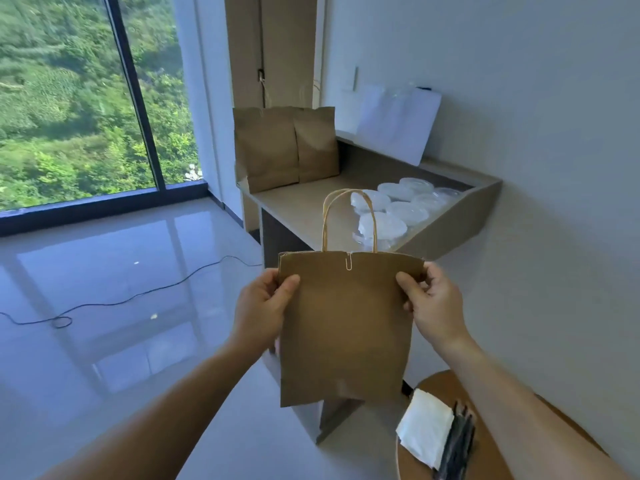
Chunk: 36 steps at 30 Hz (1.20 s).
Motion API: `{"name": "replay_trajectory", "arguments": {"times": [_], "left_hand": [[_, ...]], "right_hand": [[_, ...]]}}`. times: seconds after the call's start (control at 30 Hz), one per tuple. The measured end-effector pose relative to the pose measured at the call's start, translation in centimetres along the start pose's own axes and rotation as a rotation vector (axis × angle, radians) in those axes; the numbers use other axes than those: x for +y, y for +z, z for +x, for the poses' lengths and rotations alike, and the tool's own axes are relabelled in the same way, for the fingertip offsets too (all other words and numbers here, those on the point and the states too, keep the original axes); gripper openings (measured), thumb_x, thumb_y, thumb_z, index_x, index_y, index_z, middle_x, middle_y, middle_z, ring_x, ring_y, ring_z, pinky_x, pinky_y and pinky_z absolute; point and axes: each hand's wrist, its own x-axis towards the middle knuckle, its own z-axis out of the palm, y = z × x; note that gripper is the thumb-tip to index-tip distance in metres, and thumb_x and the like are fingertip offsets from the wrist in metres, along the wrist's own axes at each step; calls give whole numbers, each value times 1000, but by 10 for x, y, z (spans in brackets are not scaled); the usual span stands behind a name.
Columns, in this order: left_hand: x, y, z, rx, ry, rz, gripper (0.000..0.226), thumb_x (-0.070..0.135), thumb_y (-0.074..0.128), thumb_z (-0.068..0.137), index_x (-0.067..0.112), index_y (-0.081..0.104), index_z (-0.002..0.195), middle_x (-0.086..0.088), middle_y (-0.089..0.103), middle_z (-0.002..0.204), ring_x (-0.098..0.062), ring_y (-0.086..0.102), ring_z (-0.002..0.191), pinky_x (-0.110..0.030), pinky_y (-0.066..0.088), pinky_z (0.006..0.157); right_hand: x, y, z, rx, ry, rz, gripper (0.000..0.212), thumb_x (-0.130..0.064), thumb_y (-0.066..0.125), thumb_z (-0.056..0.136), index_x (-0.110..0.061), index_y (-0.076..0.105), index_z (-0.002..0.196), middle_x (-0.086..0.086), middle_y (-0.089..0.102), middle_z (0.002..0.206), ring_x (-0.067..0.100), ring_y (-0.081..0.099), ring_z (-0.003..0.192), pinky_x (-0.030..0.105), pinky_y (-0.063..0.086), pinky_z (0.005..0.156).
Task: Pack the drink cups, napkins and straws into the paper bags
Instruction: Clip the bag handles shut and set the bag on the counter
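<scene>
**Flat bag in both hands, nothing packed yet**

Brown paper bag (pixel 343 323) held up in mid-air in front of the body, folded flat, bottom flap tucked up, twisted handles (pixel 348 216) standing above the top edge. Mouth not yet opened; a pale paper clip (pixel 349 263) on the rim near the middle, seemingly pinning it closed.

By the look of things, an early stage: no cup, napkin or straw inside this bag. Likely first to come: clip off, sides spread, bottom squared out. Then the filling.

Left hand (pixel 263 303) pinching the bag's upper left edge, thumb across the front face, fingers curled behind and out of sight. Right hand (pixel 433 303) doing the same on the upper right edge, thumb in front, fingers folded round the side. Neither spread wide; both closed lightly on the paper.

Beyond the bag, lidded clear drink cups (pixel 398 206) clustered on the desk (pixel 301 199), all unpacked. At the desk's far end, two brown bags (pixel 284 147) standing side by side, tops shut; contents impossible to tell. White bags (pixel 398 123) leaning on the wall behind.

Low on the right, a stack of white napkins (pixel 424 431) and, just beside it, a bundle of dark straws (pixel 457 441), both on a round wooden top (pixel 440 381). Off to the left, a thin cable (pixel 138 292) trailing over the glossy floor (pixel 104 375).
</scene>
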Motion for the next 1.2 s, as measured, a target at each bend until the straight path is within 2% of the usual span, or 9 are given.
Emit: {"name": "replay_trajectory", "arguments": {"times": [0.07,0.2,0.3,0.5,0.6,0.77,0.87,1.0,1.2], "left_hand": [[15,-27,24,65,32,-6,14,33,62,95,24,70,87,6,73,81,-12,68,74,-25,53,63],[38,-64,78,180,93,-5,16,33,64,94,21,70,86,-3,73,82,-23,69,77,-45,56,73],[54,-75,125,221,145,12,17,33,65,93,18,70,89,-2,73,83,-24,69,82,-48,56,78],[83,-77,231,235,247,35,13,32,64,94,21,71,90,0,75,86,-23,71,85,-51,57,83],[90,-67,284,239,300,60,12,30,65,93,26,71,84,2,75,84,-21,71,83,-46,58,80],[84,-39,361,173,359,109,16,27,67,92,33,71,78,18,71,71,-1,66,66,-19,52,58],[73,-23,408,92,365,232,14,29,67,92,31,74,79,15,72,69,-3,68,68,-16,50,60],[52,-3,476,-18,341,262,26,29,69,90,29,72,65,16,67,54,2,65,54,-5,42,50],[19,30,573,-136,297,340,34,34,68,88,19,69,58,6,67,53,-4,65,54,-20,48,55]], "right_hand": [[-25,25,22,-51,-12,24,7,-23,63,96,-17,61,92,-4,59,54,14,59,52,39,52,57],[-66,67,75,-80,-33,86,9,-21,61,97,-19,60,89,-7,63,65,11,61,52,26,54,51],[-87,90,121,-90,-50,148,5,-21,59,98,-22,61,93,1,66,77,12,63,57,28,57,55],[-116,119,234,-95,-133,166,7,-20,56,100,-26,60,101,-1,67,80,11,64,57,26,56,58],[-120,127,291,-84,-161,126,8,-22,54,101,-28,58,98,0,68,82,8,65,57,21,57,57],[-107,143,386,-97,-70,111,12,-19,49,103,-15,56,112,7,66,89,13,64,63,33,61,67],[-88,154,438,-96,-13,60,12,-17,46,104,-12,55,109,8,61,95,15,63,64,34,60,66],[-54,172,504,-56,65,-5,15,-18,43,105,-8,54,108,10,60,94,19,63,67,40,61,71],[-11,205,590,70,145,-135,19,-21,37,106,-9,52,107,11,59,87,23,61,68,43,59,74]]}}
